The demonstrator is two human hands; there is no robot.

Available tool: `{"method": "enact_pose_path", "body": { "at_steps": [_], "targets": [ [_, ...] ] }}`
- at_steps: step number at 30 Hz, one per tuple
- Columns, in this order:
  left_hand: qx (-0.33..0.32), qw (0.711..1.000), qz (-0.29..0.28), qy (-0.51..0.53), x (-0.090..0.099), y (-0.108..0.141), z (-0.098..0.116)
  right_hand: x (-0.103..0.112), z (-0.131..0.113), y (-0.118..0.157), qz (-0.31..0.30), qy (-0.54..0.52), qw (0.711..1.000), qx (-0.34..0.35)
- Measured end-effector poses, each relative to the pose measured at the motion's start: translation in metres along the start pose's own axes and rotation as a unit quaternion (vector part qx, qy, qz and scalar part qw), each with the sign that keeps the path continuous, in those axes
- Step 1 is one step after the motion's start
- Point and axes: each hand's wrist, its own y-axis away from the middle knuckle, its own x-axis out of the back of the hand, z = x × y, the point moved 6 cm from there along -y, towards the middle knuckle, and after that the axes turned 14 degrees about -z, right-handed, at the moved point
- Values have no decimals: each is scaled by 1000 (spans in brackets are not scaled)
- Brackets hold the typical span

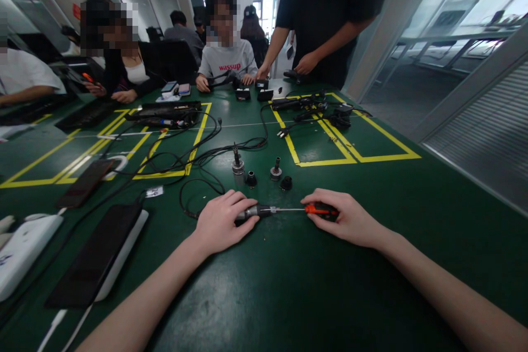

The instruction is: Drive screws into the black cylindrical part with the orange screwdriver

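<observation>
A: Left hand status?
B: Left hand [225,220] half curled, thumb and fingers gripping a grey-and-black cylindrical tool body [248,213]. Palm hides its rear.
A: Right?
B: Right hand [346,217] partly curled, fingers round the red-orange and black handle of a slim-shafted screwdriver [314,209]. Shaft points at the tool body's front end. Can't tell if the tip is seated.
A: Where's all this?
B: Low over the dark green tabletop [330,297], between both hands. Just beyond: a tall silver metal cylinder with a dark spindle [238,168], a short silver disc-based part with a dark stem [276,170], two small black cone-shaped caps [286,182].
A: Cable?
B: Thin black cable [181,198] loops beside the left hand.
</observation>
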Motion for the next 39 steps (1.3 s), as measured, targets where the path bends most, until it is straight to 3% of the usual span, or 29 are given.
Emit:
{"method": "enact_pose_path", "body": {
  "at_steps": [30,39],
  "targets": [
    [-2,1000,3,0,0,0,0,-3,-4,-1,23,73,997,-11],
    [-1,1000,3,-1,-1,0,-1,-4,-5,-5,47,119,989,-68]
  ]
}}
